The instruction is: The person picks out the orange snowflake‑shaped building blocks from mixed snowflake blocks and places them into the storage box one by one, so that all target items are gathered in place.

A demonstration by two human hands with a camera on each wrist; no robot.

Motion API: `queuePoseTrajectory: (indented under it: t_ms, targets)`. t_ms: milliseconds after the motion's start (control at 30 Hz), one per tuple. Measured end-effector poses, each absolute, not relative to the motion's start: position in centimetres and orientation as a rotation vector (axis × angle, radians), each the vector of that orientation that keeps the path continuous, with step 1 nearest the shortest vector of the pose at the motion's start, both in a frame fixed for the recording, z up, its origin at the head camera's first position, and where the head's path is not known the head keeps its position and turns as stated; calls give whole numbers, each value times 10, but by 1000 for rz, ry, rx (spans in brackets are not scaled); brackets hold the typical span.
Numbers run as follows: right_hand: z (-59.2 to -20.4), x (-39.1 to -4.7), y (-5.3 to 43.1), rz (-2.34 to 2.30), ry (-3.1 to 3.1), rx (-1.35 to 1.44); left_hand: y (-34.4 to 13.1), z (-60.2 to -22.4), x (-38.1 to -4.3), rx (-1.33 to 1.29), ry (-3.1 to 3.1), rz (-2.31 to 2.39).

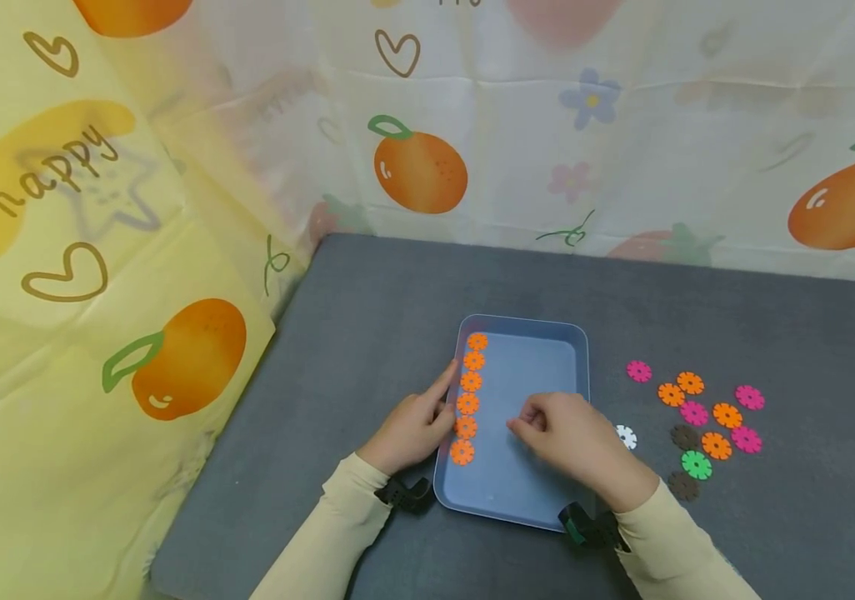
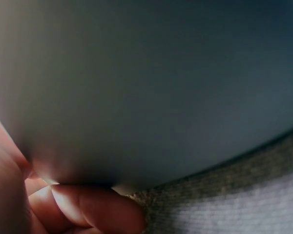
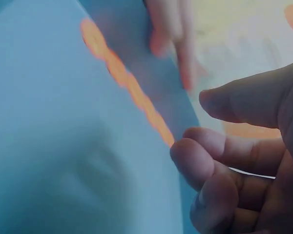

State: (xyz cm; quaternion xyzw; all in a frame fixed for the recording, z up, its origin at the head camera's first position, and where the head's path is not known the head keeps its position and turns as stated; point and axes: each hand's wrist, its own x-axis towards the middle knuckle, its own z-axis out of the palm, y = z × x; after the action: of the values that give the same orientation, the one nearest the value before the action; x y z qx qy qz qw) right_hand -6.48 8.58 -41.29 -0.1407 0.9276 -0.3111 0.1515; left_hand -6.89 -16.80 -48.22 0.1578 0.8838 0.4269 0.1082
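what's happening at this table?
A person has a blue tray in front of them, with six orange discs in a column along its left side. Their left hand rests against the tray's left edge. Their right hand is above the tray, thumb and index fingertip apart, with no disc visible between them. More loose discs lie on the table to the right of the tray: orange, pink, dark brown, green and white.
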Motion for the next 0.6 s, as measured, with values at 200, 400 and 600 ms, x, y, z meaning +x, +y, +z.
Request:
queuePoseTrajectory:
  t_ms: [200, 400, 600]
  targets:
    - [-407, -75, 135, -965, 2703, -300, -169, -484, -69, 466, 2601, 1257]
    - [-414, -88, 188, -968, 2794, -165, -169, -483, -68, 454, 2586, 1258]
    - [-431, -98, 226, -847, 2872, -84, -169, -482, -68, 449, 2587, 1254]
